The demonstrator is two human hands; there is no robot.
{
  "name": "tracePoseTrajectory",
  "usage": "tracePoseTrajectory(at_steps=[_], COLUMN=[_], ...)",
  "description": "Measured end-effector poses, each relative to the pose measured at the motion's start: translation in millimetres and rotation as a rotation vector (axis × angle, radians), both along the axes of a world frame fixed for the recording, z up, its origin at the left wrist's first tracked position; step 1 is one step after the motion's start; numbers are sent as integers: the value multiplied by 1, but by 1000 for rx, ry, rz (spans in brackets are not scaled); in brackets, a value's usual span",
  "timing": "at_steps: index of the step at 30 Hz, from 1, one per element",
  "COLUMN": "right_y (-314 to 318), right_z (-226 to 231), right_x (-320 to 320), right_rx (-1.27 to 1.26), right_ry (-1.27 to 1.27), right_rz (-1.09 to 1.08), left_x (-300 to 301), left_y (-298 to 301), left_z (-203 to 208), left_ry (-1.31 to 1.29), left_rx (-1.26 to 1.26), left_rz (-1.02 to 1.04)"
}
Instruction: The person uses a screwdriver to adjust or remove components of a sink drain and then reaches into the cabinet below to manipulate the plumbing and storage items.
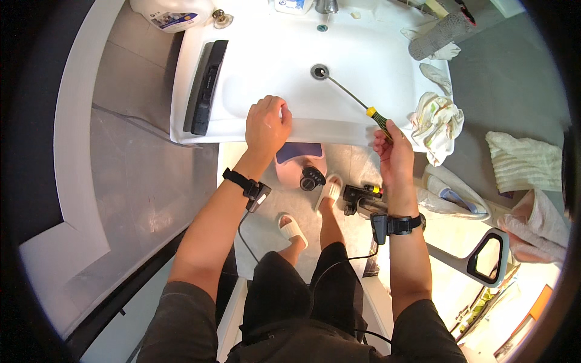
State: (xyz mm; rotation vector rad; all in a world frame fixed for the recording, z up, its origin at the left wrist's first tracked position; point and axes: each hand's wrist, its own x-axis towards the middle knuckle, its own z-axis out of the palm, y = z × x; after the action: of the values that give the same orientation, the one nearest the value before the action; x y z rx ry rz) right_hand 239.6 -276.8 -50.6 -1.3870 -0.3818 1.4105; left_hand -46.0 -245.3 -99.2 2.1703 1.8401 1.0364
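My right hand (pixel 393 148) is closed around the yellow-and-black handle of a long screwdriver (pixel 351 95), near the sink's front right edge. Its thin metal shaft slants away to the left, and the tip is at the round drain (pixel 319 72) of the white sink (pixel 266 66). Over the front rim, left of the middle, my left hand (pixel 268 121) is held with its fingers curled into a loose fist. Nothing shows in the gap by its thumb; the palm side is hidden. Both wrists wear black straps with small boxes.
A long black bar-shaped part (pixel 206 88) lies along the sink's left side. A crumpled patterned cloth (pixel 437 124) and a grey roller (pixel 440 37) are at its right. A white jug (pixel 172 12) stands back left. Below are a pink stool (pixel 296 166) and a vacuum-like appliance (pixel 363 199).
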Motion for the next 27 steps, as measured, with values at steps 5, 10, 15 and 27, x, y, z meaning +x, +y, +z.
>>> tracePoseTrajectory(at_steps=[5, 10, 15, 27], right_y=[5, 19, 29, 40], right_z=[-8, -14, -18, -32], right_x=[-12, -23, -33, -37], right_rx=[89, 240, 407, 658], right_ry=[-92, -248, -831, -1167], right_rz=[-41, -11, 42, 127], left_x=[-2, 15, 52, 63], left_y=[22, 113, 207, 286], left_z=[8, 57, 124, 150], left_ry=[-344, -481, -56, 581], left_rx=[-167, -119, 299, 12], left_rz=[0, -6, -64, -206])
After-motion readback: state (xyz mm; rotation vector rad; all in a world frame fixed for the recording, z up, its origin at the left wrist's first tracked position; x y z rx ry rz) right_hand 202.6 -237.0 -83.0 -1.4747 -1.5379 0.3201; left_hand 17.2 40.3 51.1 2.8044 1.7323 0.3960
